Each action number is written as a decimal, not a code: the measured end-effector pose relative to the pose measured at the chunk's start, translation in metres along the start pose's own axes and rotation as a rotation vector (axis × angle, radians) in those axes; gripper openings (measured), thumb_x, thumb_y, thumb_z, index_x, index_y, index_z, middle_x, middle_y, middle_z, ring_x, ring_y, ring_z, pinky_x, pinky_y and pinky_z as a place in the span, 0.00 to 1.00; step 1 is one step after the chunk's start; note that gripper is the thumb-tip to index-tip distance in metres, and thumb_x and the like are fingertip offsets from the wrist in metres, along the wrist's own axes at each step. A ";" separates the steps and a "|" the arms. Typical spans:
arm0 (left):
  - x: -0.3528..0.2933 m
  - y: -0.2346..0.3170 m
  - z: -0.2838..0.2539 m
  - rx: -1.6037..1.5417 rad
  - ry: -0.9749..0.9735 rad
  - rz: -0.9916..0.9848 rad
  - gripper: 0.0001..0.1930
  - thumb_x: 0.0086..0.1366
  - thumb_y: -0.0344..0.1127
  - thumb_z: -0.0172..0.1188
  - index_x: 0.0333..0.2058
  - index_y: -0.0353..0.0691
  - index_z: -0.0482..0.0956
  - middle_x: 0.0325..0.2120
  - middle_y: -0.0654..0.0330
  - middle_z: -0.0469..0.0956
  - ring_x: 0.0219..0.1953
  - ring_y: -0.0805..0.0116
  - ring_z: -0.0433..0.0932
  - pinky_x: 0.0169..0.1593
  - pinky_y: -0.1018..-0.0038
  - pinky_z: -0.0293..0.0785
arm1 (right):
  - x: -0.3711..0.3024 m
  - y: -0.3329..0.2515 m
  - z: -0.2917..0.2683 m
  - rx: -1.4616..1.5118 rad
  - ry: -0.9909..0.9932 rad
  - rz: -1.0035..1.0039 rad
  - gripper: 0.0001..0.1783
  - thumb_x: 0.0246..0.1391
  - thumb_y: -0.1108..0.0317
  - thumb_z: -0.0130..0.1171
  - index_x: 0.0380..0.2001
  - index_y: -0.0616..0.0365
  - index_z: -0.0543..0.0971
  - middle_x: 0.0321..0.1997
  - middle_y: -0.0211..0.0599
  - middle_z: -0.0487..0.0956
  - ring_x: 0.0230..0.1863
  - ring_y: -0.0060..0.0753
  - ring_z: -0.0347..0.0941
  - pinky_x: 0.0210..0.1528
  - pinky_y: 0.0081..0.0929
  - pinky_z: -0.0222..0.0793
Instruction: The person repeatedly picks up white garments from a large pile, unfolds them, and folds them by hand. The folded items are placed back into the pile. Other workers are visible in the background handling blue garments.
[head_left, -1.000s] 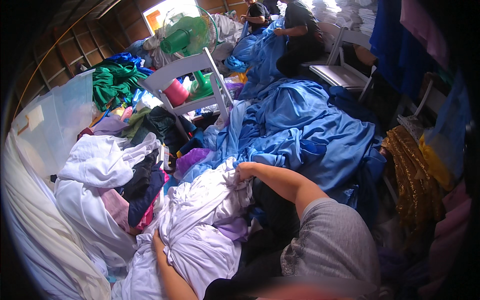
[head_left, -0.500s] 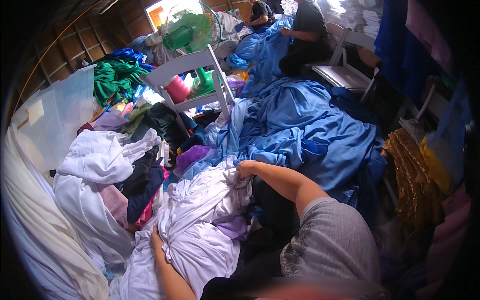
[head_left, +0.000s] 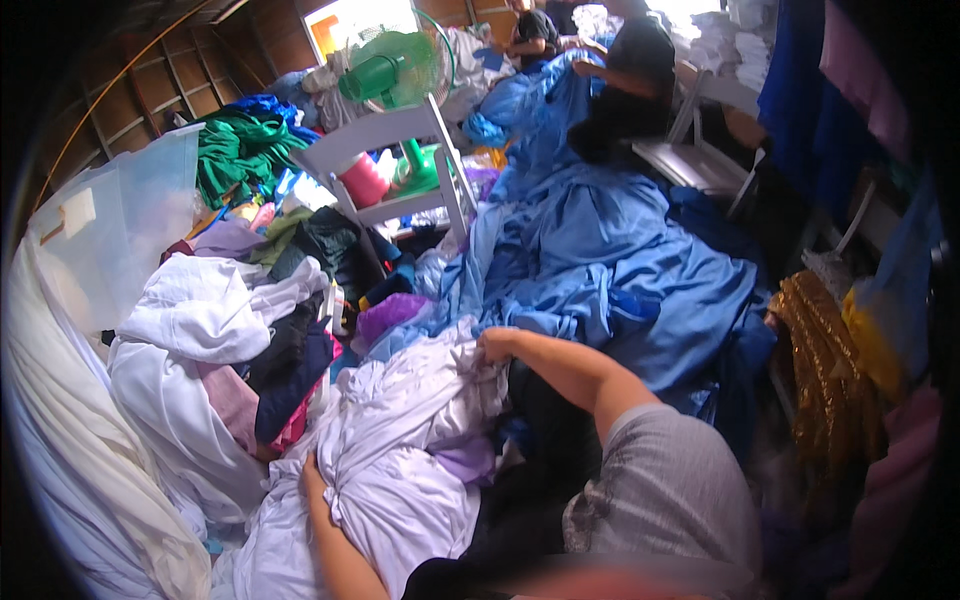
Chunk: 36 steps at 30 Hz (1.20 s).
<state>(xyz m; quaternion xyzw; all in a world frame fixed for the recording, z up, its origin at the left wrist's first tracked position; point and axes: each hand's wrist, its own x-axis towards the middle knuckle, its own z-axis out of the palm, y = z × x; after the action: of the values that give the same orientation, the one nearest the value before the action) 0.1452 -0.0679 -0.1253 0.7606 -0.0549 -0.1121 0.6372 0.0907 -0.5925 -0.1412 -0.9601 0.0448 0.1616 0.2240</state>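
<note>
**Cluttered fabric room: both hands on a white bundle**

The room is a wood-walled storage space with heaps of cloth covering the floor. A white folding chair (head_left: 385, 165) stands upright at upper centre with a green fan (head_left: 392, 68) behind it. A large spread of blue satin fabric (head_left: 610, 260) runs from the chair toward the right. Another person in dark clothing (head_left: 625, 85) works at the far end of that fabric, well apart from the wearer. A clear plastic bin (head_left: 120, 225) sits at the left, beside a pile of mixed white and dark garments (head_left: 235, 345).

The white cloth bundle (head_left: 400, 470) lies directly in front of the wearer, between both forearms. Its long axis runs from lower left to upper right (roughly along the line joining the two hands), with the narrower, gathered end pointing toward the upper right.

The right hand (head_left: 497, 347) is at that upper end, fingers closed into the gathered folds; the grip is clamped on the cloth. The left hand (head_left: 313, 470) presses against the lower left flank of the bundle. Its fingers are partly buried in the fabric, so whether they are closed on the cloth cannot be told.

Both hands touch the bundle; neither is nearer.
</note>
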 end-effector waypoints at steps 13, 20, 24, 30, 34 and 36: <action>0.000 -0.008 -0.004 0.287 0.026 0.185 0.18 0.67 0.31 0.41 0.51 0.32 0.74 0.46 0.56 0.77 0.45 0.66 0.75 0.51 0.74 0.70 | 0.014 0.011 0.007 0.017 -0.006 -0.039 0.27 0.35 0.56 0.67 0.43 0.54 0.81 0.42 0.46 0.80 0.46 0.48 0.76 0.48 0.38 0.70; 0.003 -0.011 -0.009 0.379 0.051 0.193 0.18 0.65 0.28 0.45 0.52 0.30 0.72 0.47 0.52 0.77 0.47 0.64 0.74 0.54 0.75 0.66 | 0.009 0.010 0.003 -0.001 0.167 -0.116 0.27 0.35 0.61 0.63 0.45 0.52 0.80 0.43 0.48 0.80 0.47 0.49 0.76 0.49 0.39 0.70; 0.002 -0.009 -0.009 0.459 0.037 0.217 0.18 0.63 0.26 0.46 0.51 0.32 0.73 0.46 0.54 0.77 0.47 0.66 0.74 0.53 0.74 0.68 | 0.010 0.011 0.003 0.017 0.195 -0.113 0.25 0.38 0.61 0.61 0.44 0.53 0.80 0.43 0.49 0.80 0.47 0.51 0.75 0.50 0.39 0.69; 0.001 -0.008 -0.005 0.274 0.033 0.146 0.18 0.64 0.26 0.44 0.50 0.31 0.74 0.44 0.55 0.78 0.43 0.67 0.75 0.50 0.74 0.69 | 0.003 0.004 0.000 0.081 0.342 -0.109 0.21 0.44 0.59 0.57 0.42 0.55 0.80 0.42 0.51 0.79 0.46 0.53 0.75 0.49 0.41 0.70; 0.004 -0.012 -0.007 0.149 0.006 0.134 0.17 0.65 0.27 0.43 0.50 0.31 0.74 0.44 0.55 0.78 0.43 0.67 0.75 0.49 0.75 0.70 | -0.006 -0.005 -0.007 0.207 0.376 -0.063 0.21 0.46 0.57 0.57 0.43 0.57 0.79 0.43 0.53 0.79 0.47 0.55 0.75 0.50 0.42 0.69; 0.007 -0.016 -0.009 0.174 0.019 0.162 0.17 0.65 0.28 0.43 0.50 0.31 0.74 0.44 0.55 0.78 0.43 0.67 0.75 0.49 0.74 0.69 | -0.010 -0.009 -0.009 0.254 0.383 -0.046 0.22 0.47 0.57 0.57 0.43 0.57 0.79 0.44 0.53 0.79 0.48 0.55 0.74 0.51 0.42 0.69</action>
<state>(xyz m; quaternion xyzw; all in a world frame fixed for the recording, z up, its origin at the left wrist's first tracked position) 0.1535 -0.0580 -0.1403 0.8070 -0.1193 -0.0479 0.5764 0.0852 -0.5884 -0.1262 -0.9381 0.0844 -0.0355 0.3341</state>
